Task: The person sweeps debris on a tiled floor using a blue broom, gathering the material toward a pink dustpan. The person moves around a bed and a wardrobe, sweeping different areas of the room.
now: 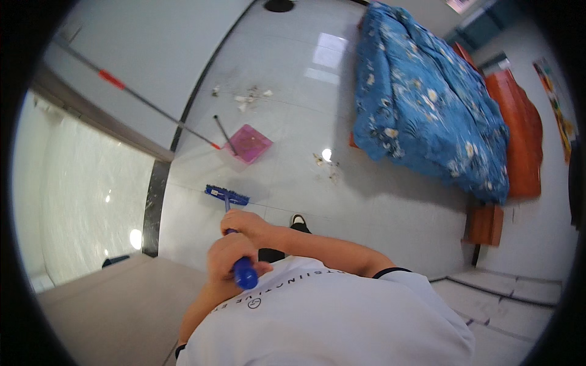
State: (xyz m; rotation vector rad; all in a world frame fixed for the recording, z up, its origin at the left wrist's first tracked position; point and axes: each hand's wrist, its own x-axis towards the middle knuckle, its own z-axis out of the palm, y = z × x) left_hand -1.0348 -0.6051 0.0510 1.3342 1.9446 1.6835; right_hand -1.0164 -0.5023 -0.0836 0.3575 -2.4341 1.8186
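Both my hands grip the blue handle of a broom. My left hand is wrapped near its rounded top end, close to my shirt. Farther down the shaft is my right hand, the fingers closed around it. The blue broom head, with dark bristles, is at the floor ahead of my hands. Beyond it a pink dustpan rests on the tiles, with a short dark handle rising from it. Scattered debris lies past the dustpan, and more debris lies to its right.
A long grey pole with red sections runs from beside the dustpan up along the left wall. A bed with a blue floral cover stands to the right, near a wooden nightstand. A dark threshold borders the left doorway.
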